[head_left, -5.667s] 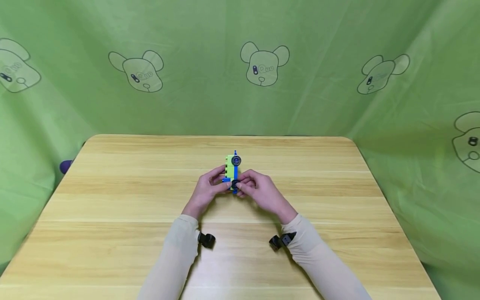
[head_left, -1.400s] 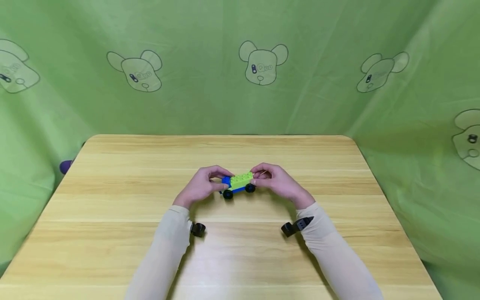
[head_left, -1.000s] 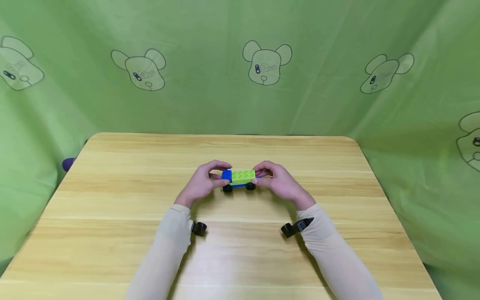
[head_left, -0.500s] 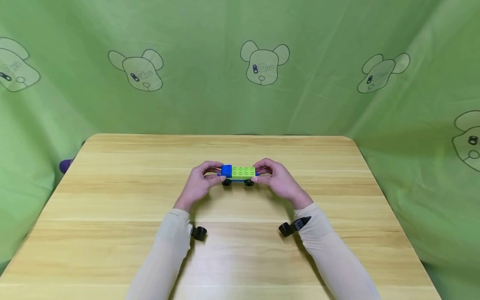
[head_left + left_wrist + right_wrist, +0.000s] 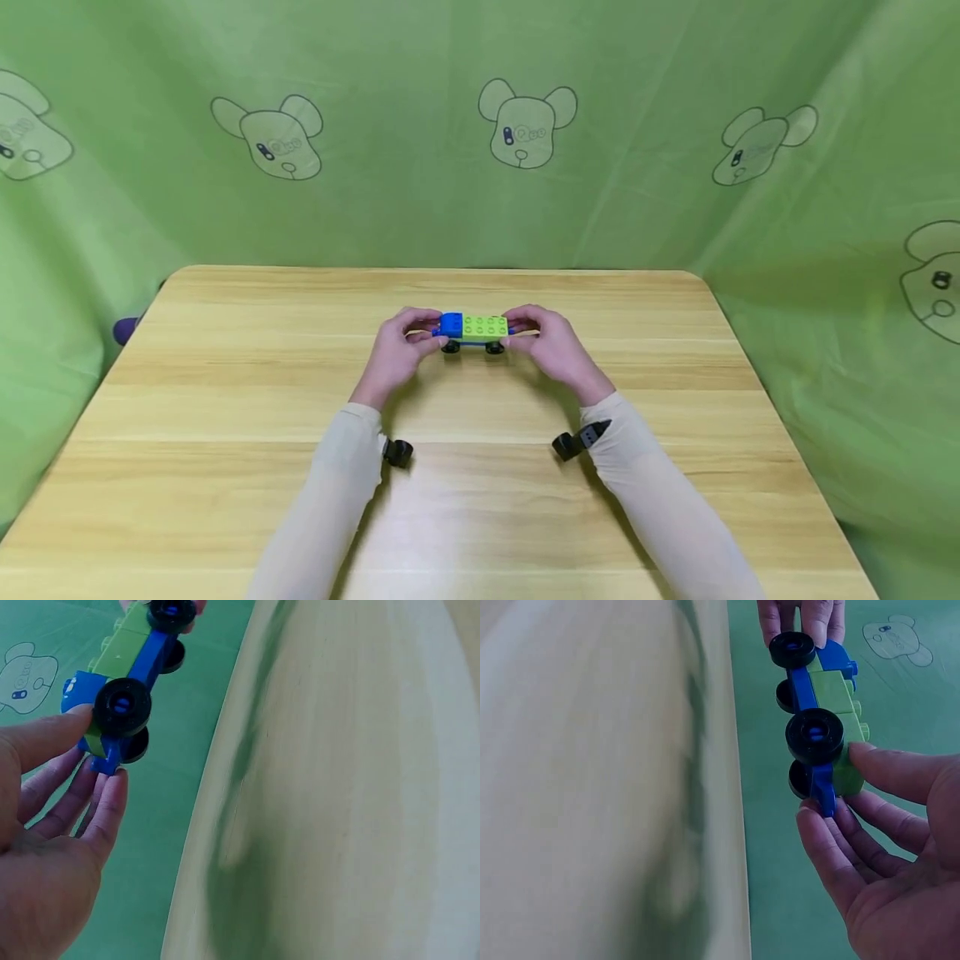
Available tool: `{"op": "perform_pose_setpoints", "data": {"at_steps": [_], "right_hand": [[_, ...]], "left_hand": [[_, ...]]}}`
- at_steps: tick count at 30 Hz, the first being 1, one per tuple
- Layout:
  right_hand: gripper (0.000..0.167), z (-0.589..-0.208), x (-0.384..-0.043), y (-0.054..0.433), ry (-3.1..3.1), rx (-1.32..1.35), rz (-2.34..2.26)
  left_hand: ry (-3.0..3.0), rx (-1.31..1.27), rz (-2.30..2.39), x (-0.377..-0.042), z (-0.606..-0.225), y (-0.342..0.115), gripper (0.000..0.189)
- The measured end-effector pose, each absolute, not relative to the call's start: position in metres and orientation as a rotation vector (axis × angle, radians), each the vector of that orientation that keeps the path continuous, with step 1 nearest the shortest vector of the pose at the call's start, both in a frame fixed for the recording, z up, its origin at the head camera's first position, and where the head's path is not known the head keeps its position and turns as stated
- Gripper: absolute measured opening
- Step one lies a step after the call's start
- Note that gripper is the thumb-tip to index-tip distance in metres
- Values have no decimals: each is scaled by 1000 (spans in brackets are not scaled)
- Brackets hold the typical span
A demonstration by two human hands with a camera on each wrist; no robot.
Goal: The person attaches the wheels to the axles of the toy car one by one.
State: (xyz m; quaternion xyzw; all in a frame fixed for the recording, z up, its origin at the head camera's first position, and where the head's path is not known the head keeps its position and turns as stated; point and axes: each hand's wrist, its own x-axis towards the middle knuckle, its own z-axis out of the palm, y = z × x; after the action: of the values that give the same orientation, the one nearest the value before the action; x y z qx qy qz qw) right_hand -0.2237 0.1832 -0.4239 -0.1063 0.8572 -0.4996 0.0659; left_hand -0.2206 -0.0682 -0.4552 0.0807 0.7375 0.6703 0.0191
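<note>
Between my two hands is a toy truck (image 5: 484, 326) built of blocks, with a lime-green studded body, a blue cab (image 5: 451, 324), a blue base and black wheels (image 5: 814, 736). My left hand (image 5: 396, 346) grips the cab end, its thumb on the near side beside a front wheel (image 5: 122, 706). At the green rear end, my right hand (image 5: 550, 340) pinches the truck with thumb and fingers. Both wrist views show the truck's side and the blue bar along its underside. It is held level, wheels down, and appears raised off the tabletop.
A wooden table (image 5: 480, 500) with rounded far corners lies beneath the hands. Green curtain (image 5: 405, 217) printed with bear heads surrounds it. A purple object (image 5: 124, 331) shows past the table's left edge. Each wrist wears a small black camera (image 5: 398, 452).
Earlier the truck stood on end while my right hand was at a wheel. It has since been turned level, cab to the left, and both hands have carried it slightly away from me.
</note>
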Motion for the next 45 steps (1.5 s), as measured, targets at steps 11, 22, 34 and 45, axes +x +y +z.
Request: {"op": "perform_pose_setpoints", "data": {"at_steps": [11,22,34,45], "right_hand": [[37,-425,-263,176,2631,-334,-1475],[38,-441,-290,166,2567,-276,-1456],[38,-456,-299,164,2538,-240,-1478],[43,-463,-301,165,2551,-229,-1454]], "left_hand": [[2445,229,1919,-254,-450,-70,39],[2531,163,1717,-278,-458,-71,41],[2508,95,1638,-287,-457,-66,38],[2492,79,1650,-292,-466,-65,40]]}}
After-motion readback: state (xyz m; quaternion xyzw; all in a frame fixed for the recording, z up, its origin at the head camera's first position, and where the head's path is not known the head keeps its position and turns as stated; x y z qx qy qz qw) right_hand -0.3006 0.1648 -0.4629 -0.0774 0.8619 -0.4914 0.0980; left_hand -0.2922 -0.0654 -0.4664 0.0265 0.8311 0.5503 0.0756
